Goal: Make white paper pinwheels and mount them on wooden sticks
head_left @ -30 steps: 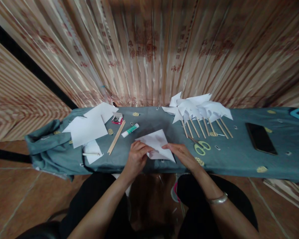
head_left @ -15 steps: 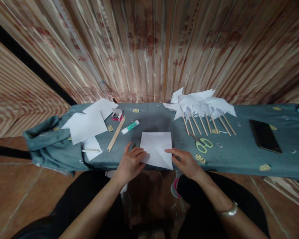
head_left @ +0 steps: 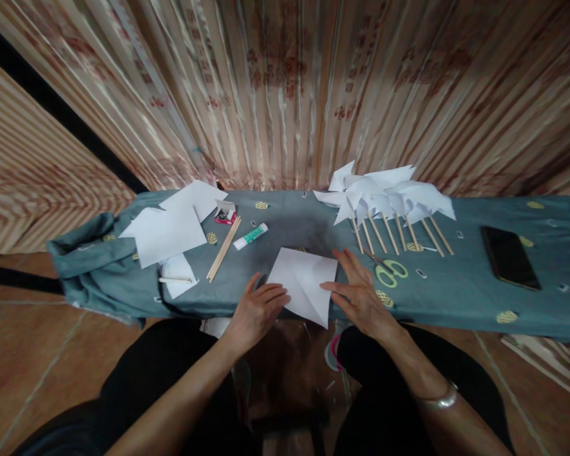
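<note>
A white square of paper (head_left: 304, 282) with a diagonal crease lies flat near the front edge of the teal-covered table (head_left: 456, 291). My left hand (head_left: 256, 307) rests at its left edge, fingers stretched out and touching the paper. My right hand (head_left: 358, 288) lies flat at its right edge, fingers spread, pressing the sheet down. Neither hand holds anything.
Green-handled scissors (head_left: 389, 273) lie just right of my right hand. Several white paper pinwheels on wooden sticks (head_left: 389, 199) lie at the back. A glue stick (head_left: 249, 236), loose sticks (head_left: 223, 248), a small box (head_left: 225, 213) and white sheets (head_left: 166, 231) sit left. A black phone (head_left: 510, 256) lies far right.
The folded triangle of paper was opened out into a flat square. My right hand moved up along its right edge and spread flat; my left hand stayed at the left edge.
</note>
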A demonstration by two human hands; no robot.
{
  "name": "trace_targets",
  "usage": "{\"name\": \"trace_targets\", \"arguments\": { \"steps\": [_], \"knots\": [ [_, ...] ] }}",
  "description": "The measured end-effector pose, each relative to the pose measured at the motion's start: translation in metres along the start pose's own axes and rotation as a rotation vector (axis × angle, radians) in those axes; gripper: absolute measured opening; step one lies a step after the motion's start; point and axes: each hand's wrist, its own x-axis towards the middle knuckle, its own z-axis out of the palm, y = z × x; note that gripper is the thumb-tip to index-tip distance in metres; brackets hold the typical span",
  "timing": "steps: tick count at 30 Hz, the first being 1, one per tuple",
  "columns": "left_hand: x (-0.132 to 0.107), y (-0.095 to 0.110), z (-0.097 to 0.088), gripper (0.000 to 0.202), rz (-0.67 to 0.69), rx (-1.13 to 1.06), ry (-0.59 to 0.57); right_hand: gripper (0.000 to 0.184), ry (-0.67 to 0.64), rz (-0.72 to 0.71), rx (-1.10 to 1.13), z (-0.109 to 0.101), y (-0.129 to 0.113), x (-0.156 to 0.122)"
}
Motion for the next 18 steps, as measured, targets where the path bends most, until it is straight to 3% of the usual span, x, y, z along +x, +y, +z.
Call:
{"name": "trace_targets", "arguments": {
  "steps": [5, 10, 18],
  "knots": [
    [-0.007, 0.004, -0.002, 0.018, -0.07, -0.111, 0.037, 0.019, -0.089, 0.008, 0.153, 0.003, 0.01, 0.002],
    [-0.004, 0.006, -0.007, 0.019, -0.261, -0.18, 0.009, 0.017, -0.046, 0.118, 0.323, 0.013, 0.014, 0.012],
    [0.0, -0.002, -0.008, 0.024, -0.417, -0.196, -0.029, 0.022, -0.067, 0.283, 0.302, 0.019, 0.007, 0.038]
  ]
}}
